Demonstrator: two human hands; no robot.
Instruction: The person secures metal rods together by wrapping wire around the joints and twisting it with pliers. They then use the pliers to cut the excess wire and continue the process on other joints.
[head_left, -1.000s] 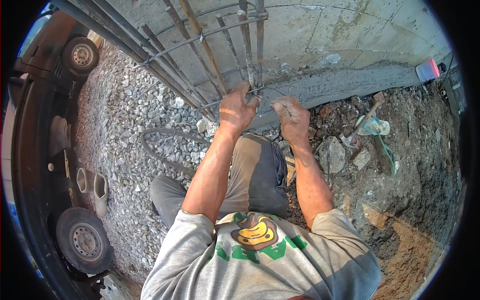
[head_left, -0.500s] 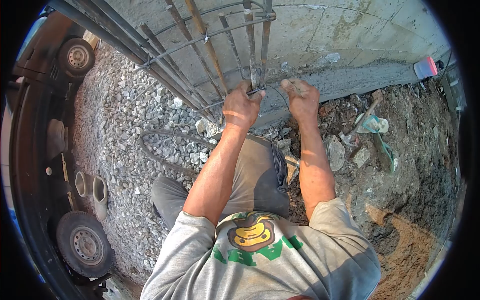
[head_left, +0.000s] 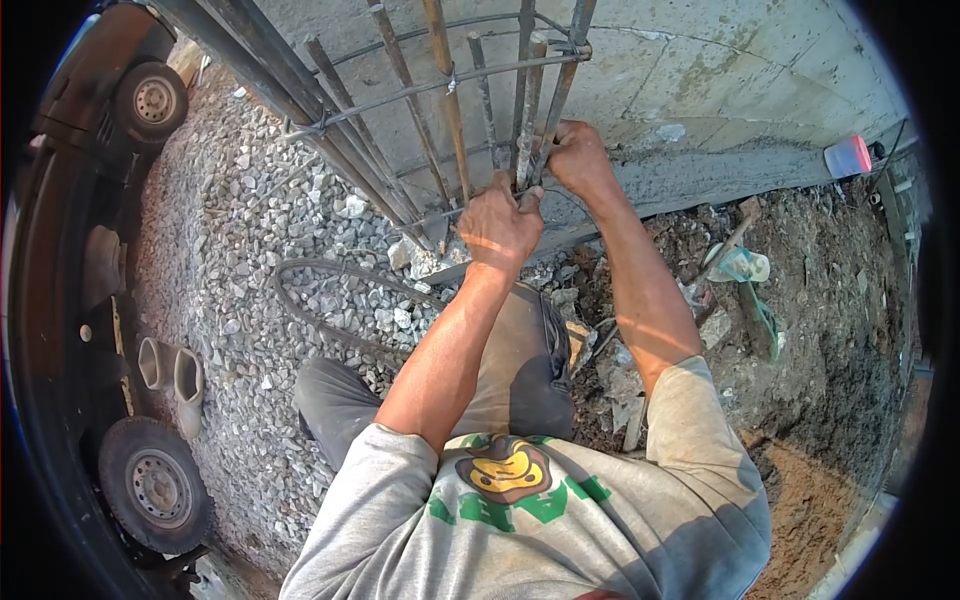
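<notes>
Upright steel rebars [head_left: 440, 50] stand at the top of the view, joined by an upper stirrup [head_left: 415, 93]. My left hand [head_left: 500, 225] is closed on the lower stirrup [head_left: 448, 211] near the corner bars, its thumb beside them. Just right of the corner rebar [head_left: 566, 85] is my right hand [head_left: 582, 160], fingers curled shut at the bar's far side. A thin tie wire [head_left: 572, 196] curves below this hand and seems to run into its grip. The fingertips of both hands are partly hidden.
Behind the bars rises a concrete wall [head_left: 720, 80]. Gravel [head_left: 250, 260] lies to the left, with a bent rod [head_left: 290, 300], boots [head_left: 188, 385] and a dark vehicle [head_left: 60, 330]. Dirt, a hammer [head_left: 735, 235], sandals [head_left: 745, 264] and a pink-white tub [head_left: 848, 157] are right.
My right hand has moved up and left to the corner rebar, bringing the wire with it. My left hand stays at the lower stirrup. The view has shifted slightly.
</notes>
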